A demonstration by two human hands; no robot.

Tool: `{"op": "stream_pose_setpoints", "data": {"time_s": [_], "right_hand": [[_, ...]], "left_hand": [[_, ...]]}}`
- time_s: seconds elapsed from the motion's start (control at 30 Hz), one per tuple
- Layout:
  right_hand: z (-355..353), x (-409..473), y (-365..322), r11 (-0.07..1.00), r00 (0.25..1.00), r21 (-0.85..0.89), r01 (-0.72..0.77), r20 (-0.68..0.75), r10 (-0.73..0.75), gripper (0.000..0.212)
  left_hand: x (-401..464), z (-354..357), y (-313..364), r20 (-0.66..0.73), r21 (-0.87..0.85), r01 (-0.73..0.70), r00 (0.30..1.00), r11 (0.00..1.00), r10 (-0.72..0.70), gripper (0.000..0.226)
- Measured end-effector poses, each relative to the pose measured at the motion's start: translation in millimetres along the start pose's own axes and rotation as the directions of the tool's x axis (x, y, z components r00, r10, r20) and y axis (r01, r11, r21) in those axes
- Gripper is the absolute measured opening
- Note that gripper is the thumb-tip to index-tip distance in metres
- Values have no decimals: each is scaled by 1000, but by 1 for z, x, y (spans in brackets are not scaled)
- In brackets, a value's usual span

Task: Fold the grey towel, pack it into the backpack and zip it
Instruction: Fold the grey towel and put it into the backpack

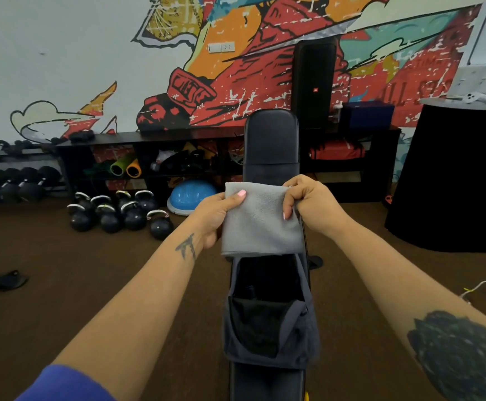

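Above the open backpack, your left hand and your right hand hold the grey towel up between them, folded into a compact rectangle. Your left hand is closed on the towel's left edge, thumb pressed flat across the front near the top corner with the other fingers hidden behind the cloth. Your right hand pinches the top right corner, fingers curled tight over the fold and one fingertip showing against the front face. The towel hangs upright, its lower folded edge just above the mouth of the backpack, not touching it as far as you can see. The backpack lies unzipped on the black workout bench, its dark interior and an inner mesh pocket facing up towards you; the bench runs away from you with its padded backrest raised at the far end. To the left on the brown floor sits a cluster of kettlebells, with a blue balance dome beside them and a rack of dumbbells further left. A low dark shelf stands along the wall under a bright mural, and a tall black speaker rises behind the bench.
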State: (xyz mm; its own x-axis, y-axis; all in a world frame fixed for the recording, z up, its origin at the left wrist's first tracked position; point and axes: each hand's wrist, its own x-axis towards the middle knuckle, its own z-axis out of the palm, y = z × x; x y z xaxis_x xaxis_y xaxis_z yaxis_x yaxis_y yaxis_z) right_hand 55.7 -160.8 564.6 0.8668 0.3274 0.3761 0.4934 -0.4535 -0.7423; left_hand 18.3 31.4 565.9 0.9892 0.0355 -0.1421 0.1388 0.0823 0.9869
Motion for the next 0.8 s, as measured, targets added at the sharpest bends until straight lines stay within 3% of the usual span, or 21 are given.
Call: {"op": "stream_pose_setpoints", "data": {"time_s": [0.13, 0.23, 0.33, 0.37, 0.43, 0.5, 0.6, 0.67, 0.8], "right_hand": [[-1, 3, 10, 994, 999, 113, 13, 50, -18, 61], [-4, 0, 10, 945, 998, 322, -58, 41, 47, 59], [-7, 0, 4, 842, 991, 525, -122, 18, 133, 24], [-8, 1, 3, 821, 988, 551, -149, 49, 147, 21], [-6, 2, 1, 838, 976, 499, -218, 128, 178, 39], [0, 4, 0, 903, 978, 376, -209, 98, 186, 52], [7, 6, 1, 954, 980, 253, -159, -79, 184, 27], [8, 7, 4, 931, 966, 313, -190, -112, 235, 11], [8, 7, 5, 891, 947, 389, -233, -115, 298, 10]], "left_hand": [[6, -7, -2, -6, 14, -74, 997, 997, 74, 17], [9, -10, -4, -14, 5, -117, 993, 993, 117, 20], [10, -11, -4, 4, 15, -145, 989, 989, 145, 14], [11, -11, -4, 15, 15, -153, 988, 988, 153, 16], [10, -9, -2, 38, 39, -174, 984, 984, 172, 22], [8, -5, -1, 60, 79, -203, 978, 976, 199, 28], [7, -4, 1, 53, 111, -230, 973, 967, 225, 22], [8, -5, 0, 31, 123, -237, 972, 964, 235, 16], [10, -7, -2, 8, 112, -248, 969, 962, 249, 15]]}}
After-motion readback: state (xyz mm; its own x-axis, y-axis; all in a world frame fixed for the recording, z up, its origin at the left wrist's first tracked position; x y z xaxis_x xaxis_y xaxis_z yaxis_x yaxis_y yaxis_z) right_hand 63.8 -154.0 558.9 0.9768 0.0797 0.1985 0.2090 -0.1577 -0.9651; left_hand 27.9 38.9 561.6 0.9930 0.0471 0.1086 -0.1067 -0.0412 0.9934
